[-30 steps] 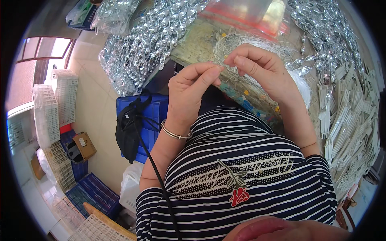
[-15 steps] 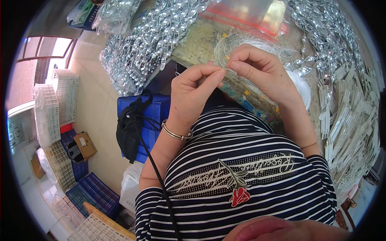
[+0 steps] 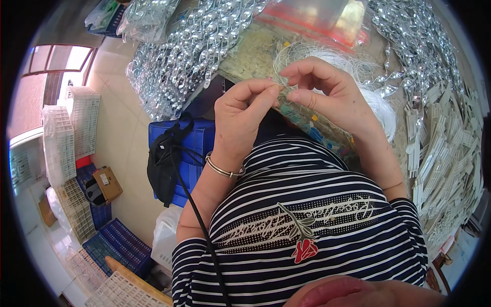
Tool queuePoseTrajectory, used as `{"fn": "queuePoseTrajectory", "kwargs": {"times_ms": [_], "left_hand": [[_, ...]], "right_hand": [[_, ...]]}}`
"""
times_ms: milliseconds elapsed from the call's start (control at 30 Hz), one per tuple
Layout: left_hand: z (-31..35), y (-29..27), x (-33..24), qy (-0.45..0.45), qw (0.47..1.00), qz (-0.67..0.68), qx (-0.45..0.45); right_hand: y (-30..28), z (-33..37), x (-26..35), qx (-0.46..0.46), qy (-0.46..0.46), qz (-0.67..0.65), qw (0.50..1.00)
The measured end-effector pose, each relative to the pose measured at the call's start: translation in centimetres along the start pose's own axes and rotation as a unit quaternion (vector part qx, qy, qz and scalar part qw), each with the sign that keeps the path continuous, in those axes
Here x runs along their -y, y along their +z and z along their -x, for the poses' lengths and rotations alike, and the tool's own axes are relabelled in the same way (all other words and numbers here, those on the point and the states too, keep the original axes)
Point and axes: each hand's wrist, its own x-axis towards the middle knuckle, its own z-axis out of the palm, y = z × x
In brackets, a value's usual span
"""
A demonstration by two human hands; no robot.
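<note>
Just above the edge of the worktable, my left hand pinches between thumb and forefinger what looks like a fine white thread; its end is too small to make out. My right hand is close beside it on the right, thumb and forefinger apart around a small gap, the other fingers curled. Behind and below my right hand spreads a loose bundle of white thread, some strands looping past the fingertips. The worn yellowish table top shows to the left of the bundle.
Shiny silver twisted strips hang at the far left, more silver strips at the far right. Clear red-edged plastic bags lie at the back. White flat strips are piled right. Left are a blue box, a black bag and crates.
My right thumb and forefinger have parted and come away from the left fingertips. My left hand has shifted slightly left, still pinching.
</note>
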Motion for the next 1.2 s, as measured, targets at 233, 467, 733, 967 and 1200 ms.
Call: {"fn": "queuePoseTrajectory", "kwargs": {"times_ms": [233,467,733,967,1200], "left_hand": [[0.0,0.3,0.1,-0.017,1.000,0.001,0.002],[0.1,-0.2,0.4,-0.022,0.999,-0.024,0.011],[0.2,0.1,0.3,0.020,0.997,-0.077,0.012],[0.1,0.1,0.1,-0.057,0.997,-0.042,-0.004],[-0.6,-1.5,1.4,0.116,0.969,-0.215,0.019]], "right_hand": [[0.0,-0.2,-0.4,-0.029,-0.124,0.156,0.980],[0.4,0.1,0.0,-0.040,-0.168,0.185,0.967],[0.4,0.1,0.5,-0.038,-0.160,0.201,0.966],[-0.5,0.3,0.3,-0.046,-0.055,0.084,0.994],[-1.0,0.1,0.3,-0.068,-0.047,-0.014,0.996]]}}
